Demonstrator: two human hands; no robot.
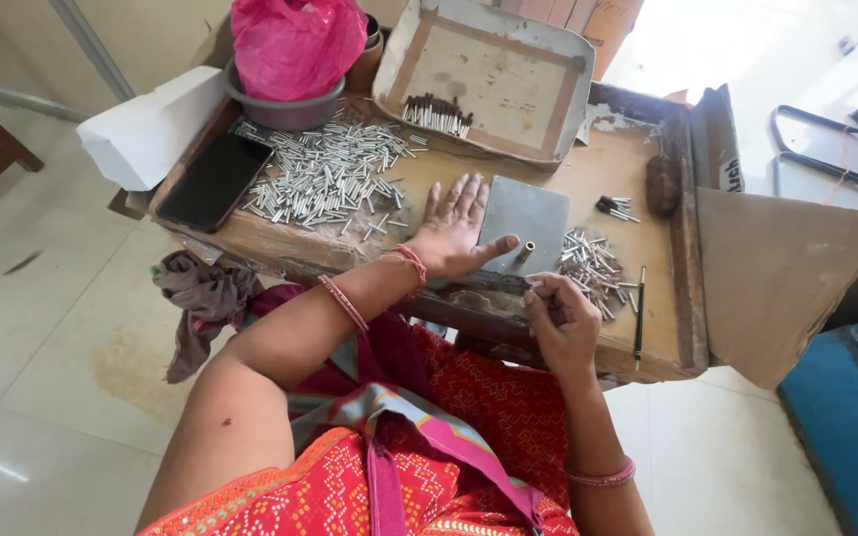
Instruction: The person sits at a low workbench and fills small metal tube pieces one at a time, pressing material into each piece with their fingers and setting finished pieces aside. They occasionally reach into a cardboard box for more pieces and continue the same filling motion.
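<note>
The left hand [454, 233] lies flat, fingers spread, pinning the grey metal plate [525, 220] to the bench [638, 159]. The right hand [560, 316] pinches one small silver tube [533, 284] near the brass post [526, 252], its grip closed, with the small tube pile [588, 266] just beside for easy picking.

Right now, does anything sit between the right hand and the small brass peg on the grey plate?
Nothing visible does. The right hand holds a small silver tube just below the brass peg on the grey plate. The left hand rests flat beside it, thumb pointing toward the peg.
</note>
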